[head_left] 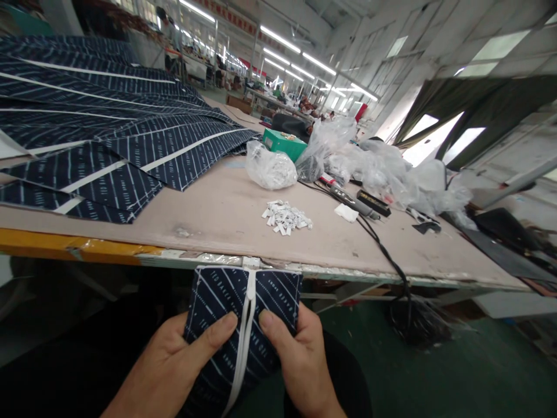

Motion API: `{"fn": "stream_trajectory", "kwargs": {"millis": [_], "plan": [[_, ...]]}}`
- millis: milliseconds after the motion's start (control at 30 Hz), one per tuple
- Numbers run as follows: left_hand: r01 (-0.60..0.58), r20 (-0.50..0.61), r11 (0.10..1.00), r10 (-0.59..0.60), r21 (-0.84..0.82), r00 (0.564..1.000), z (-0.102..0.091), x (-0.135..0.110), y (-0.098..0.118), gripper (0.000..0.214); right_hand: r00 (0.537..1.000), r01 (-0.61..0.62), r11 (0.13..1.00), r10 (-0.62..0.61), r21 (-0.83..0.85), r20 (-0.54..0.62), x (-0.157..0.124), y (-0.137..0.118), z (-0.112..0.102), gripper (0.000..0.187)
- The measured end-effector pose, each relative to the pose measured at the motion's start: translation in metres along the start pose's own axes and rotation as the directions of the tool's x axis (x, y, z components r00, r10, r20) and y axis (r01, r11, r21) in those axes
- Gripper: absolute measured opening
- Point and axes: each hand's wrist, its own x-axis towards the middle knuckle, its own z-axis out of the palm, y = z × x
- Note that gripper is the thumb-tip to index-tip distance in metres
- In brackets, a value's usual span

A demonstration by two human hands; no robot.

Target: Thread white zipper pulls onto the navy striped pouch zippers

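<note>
A folded navy fabric piece [226, 302] with white dashed stripes and a white strap down its middle is held below the table's front edge. My left hand [174, 363] grips its left side with the thumb pressed on top beside the strap. My right hand [300, 357] grips the right side, thumb on the cloth just right of the strap. A small heap of white labels [286, 217] lies on the table beyond the hands.
A stack of matching navy striped pieces [108, 133] covers the table's left. Clear plastic bags [270, 167], a green box [285, 143], a dark hand tool [350, 202] and a black cable [383, 249] lie to the right. The table edge [174, 255] runs just above my hands.
</note>
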Motion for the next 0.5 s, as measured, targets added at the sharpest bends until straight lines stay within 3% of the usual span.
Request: {"fn": "stream_trajectory", "kwargs": {"millis": [133,233,300,400,500], "plan": [[-0.156,0.030,0.980,0.154,0.125,0.988,0.004,0.021,0.033,0.047,0.997,0.081,0.986,-0.083,-0.148,-0.007,0.033,-0.026,0.007,0.026],[-0.343,-0.042,0.926,0.353,0.156,0.935,0.009,0.039,0.057,0.031,0.979,0.187,0.911,-0.202,-0.368,-0.004,0.061,-0.045,0.013,0.023],[-0.397,-0.065,0.910,0.406,0.123,0.911,0.013,0.041,0.064,0.023,0.971,0.221,0.866,-0.237,-0.448,0.022,0.070,-0.054,0.016,0.026],[-0.407,-0.036,0.913,0.406,-0.006,0.913,0.018,0.026,0.050,0.018,0.971,0.235,0.877,-0.230,-0.419,0.065,0.062,-0.056,0.010,0.033],[-0.355,0.131,0.923,0.375,-0.152,0.918,0.015,0.005,0.018,0.047,0.996,0.079,0.902,-0.057,-0.424,0.065,0.051,-0.038,-0.008,0.038]]}}
